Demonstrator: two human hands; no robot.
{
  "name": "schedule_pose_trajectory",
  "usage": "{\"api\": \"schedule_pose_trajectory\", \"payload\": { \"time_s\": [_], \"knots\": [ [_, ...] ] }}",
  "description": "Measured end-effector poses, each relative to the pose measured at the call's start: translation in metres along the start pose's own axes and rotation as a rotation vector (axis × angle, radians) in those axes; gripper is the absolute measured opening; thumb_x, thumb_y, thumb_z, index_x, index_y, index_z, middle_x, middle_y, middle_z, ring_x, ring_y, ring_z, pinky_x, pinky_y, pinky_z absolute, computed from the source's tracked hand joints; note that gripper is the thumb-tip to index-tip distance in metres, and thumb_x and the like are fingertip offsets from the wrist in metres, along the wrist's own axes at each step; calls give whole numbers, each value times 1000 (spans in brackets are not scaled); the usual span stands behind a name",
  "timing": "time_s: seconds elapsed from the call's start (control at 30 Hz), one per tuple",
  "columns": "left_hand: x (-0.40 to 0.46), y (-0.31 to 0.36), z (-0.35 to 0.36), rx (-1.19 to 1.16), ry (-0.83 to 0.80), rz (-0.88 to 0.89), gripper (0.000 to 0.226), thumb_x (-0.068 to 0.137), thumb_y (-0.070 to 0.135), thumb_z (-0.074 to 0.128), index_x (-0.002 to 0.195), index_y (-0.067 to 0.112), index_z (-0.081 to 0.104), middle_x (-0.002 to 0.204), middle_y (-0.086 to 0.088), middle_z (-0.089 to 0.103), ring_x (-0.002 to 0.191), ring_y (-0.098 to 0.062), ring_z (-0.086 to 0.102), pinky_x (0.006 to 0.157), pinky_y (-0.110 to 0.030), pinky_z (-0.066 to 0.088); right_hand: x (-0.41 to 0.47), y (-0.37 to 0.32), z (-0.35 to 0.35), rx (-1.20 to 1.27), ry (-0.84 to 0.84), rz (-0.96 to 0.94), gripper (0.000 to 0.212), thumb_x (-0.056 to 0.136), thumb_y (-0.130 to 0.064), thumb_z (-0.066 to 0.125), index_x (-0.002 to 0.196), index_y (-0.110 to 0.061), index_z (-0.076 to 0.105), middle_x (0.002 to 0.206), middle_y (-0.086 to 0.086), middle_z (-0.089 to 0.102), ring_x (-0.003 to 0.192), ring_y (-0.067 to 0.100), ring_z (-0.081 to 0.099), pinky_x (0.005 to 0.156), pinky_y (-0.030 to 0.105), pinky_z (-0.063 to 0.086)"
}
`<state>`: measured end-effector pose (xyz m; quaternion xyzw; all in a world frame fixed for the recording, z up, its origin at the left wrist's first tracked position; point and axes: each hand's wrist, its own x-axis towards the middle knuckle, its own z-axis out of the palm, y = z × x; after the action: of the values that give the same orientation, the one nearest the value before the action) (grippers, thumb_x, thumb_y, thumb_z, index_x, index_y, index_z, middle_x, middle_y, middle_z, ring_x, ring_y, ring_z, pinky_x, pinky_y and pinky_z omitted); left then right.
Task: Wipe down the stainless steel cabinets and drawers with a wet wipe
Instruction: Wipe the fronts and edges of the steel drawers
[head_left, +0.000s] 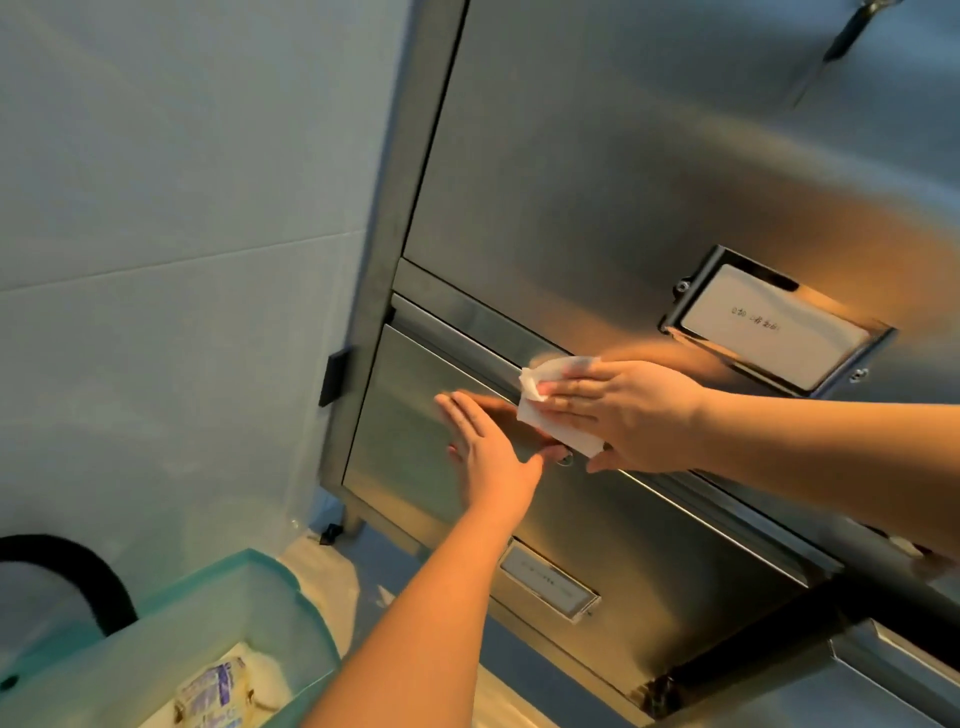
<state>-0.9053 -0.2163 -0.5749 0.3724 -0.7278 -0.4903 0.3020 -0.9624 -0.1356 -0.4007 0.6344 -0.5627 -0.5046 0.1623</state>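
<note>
Steel surface: the drawer front (415, 415) is being wiped, below the cabinet door (597, 182).
Wipe: the wet wipe (545, 410) is lying pressed on the drawer's upper edge.
Right hand (631, 415): fingers are lying straight, pressing the wipe flat.
Left hand (485, 452): fingers released, resting flat just beside the wipe.
Next move: probably sliding the wipe along the drawer.

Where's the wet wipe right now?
In the head view the wet wipe lies mid-frame under the right hand, pressed flat against the top edge of the steel drawer front, just right of the left hand.
</note>
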Motion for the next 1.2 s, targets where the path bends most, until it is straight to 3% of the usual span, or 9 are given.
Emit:
{"api": "schedule_pose_trajectory", "payload": {
  "time_s": [0.2, 0.4, 0.57, 0.77, 0.87, 0.97, 1.0, 1.13, 1.2],
  "knots": [
    [0, -1, 3, 81, 79, 22, 151, 53, 82, 62, 149, -2, -20, 160, -21, -21, 151, -32, -10, 120, -45, 17, 87, 12, -57, -62, 104, 12, 63, 104, -45, 19, 156, -16, 3, 163, 1, -3, 149, 10, -8, 121, 33, -10],
    [1, -3, 5, 1, 77, -9, 155, 48, 77, 69, 150, 4, -21, 161, -11, -23, 151, -25, -11, 121, -45, 14, 137, 11, -84, -132, 164, 89, 59, 104, -37, 17, 156, -17, -1, 163, -3, -6, 149, 11, -10, 121, 34, -10],
    [-4, 2, 2, 139, 67, -6, 149, 50, 86, 49, 149, -1, -22, 159, -19, -24, 150, -30, -12, 120, -43, 14, 93, 1, -52, -61, 174, 97, 61, 104, -38, 21, 156, -15, 2, 163, -1, -3, 149, 13, -10, 117, 33, -14],
    [-3, 4, -1, 134, 13, -30, 138, 72, 61, 74, 149, 4, -24, 157, -14, -32, 151, -30, -1, 120, -48, 16, -2, -35, 22, 101, 131, 169, 58, 104, -33, 27, 154, -15, 5, 163, 1, -2, 148, 16, -15, 109, 35, -26],
    [-5, 6, -4, 160, -6, -39, 143, 66, 70, 72, 149, 4, -24, 158, -14, -30, 151, -30, -4, 120, -53, 14, -52, -59, 57, 247, 134, 281, 57, 100, -20, 34, 153, -12, 14, 162, 6, 8, 150, 20, -3, 114, 34, -24],
    [-5, 6, -4, 162, -20, -27, 144, 64, 73, 69, 149, 4, -25, 158, -14, -30, 151, -31, -6, 120, -53, 10, -102, -97, 85, 280, 138, 453, 53, 87, -12, 33, 136, 1, 46, 144, 20, 47, 139, 34, 38, 118, 39, -2],
    [-4, 6, -4, 161, -21, -25, 144, 64, 73, 68, 149, 4, -25, 158, -14, -30, 151, -31, -6, 120, -53, 10, -113, -109, 94, 308, 138, 506, 55, 85, -13, 26, 133, 3, 49, 140, 22, 50, 136, 36, 41, 116, 41, 3],
    [-4, 5, -3, 157, -29, -18, 144, 58, 77, 59, 149, 3, -25, 158, -15, -30, 151, -31, -7, 121, -52, 9, -105, -128, 107, 362, 198, 585, 59, 87, -8, 22, 146, 0, 28, 155, 21, 22, 144, 39, 20, 121, 49, 11],
    [-4, 4, -3, 149, -20, -17, 144, 55, 77, 56, 149, 2, -24, 158, -15, -29, 151, -32, -6, 121, -51, 9, -82, -121, 106, 380, 221, 524, 58, 95, -11, 19, 149, -5, -1, 156, 18, -12, 144, 37, -13, 119, 49, -5]
  ]
}}
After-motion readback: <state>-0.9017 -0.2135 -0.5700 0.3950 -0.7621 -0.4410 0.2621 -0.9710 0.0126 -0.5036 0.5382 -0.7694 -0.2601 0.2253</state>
